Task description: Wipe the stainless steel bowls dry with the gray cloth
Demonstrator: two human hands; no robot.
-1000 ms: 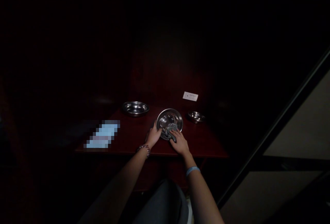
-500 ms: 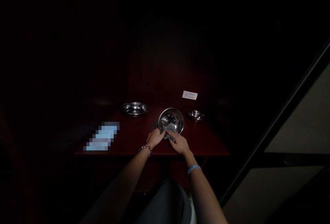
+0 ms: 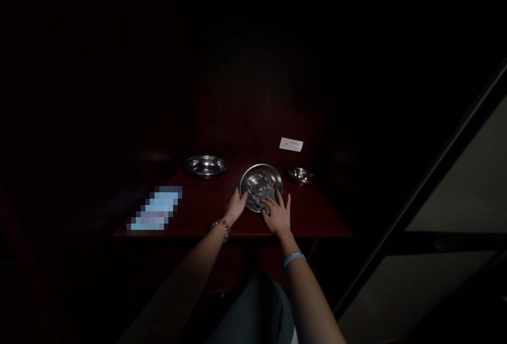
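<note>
A metal bowl (image 3: 253, 177) stood near the middle of the desk (image 3: 206, 212), tilted so that its inside faced the wearer; whether its underside met the desk could not be made out. The left hand (image 3: 236, 206) was curled on the near left rim, its thumb on the inner side and its other fingers largely hidden behind the wall, with the bowl in its hold. The right hand (image 3: 278, 218) lay at the near right side with its fingers spread, on a crumpled grey cloth (image 3: 266, 194) inside the bowl; the hand covered part of the cloth, and whether it pinched or only pressed it could not be told. A wide metal dish (image 3: 206, 166) lay farther back to the left, and a small dish (image 3: 301, 176) just beyond the bowl to the right, its contents, if any, unclear. Behind them was a white card (image 3: 291, 145), its print too small to read. A bright object (image 3: 156, 209) at the desk's left was obscured by pixelation. Deep shadow swallowed the surroundings, and the forearms were cut off below.
</note>
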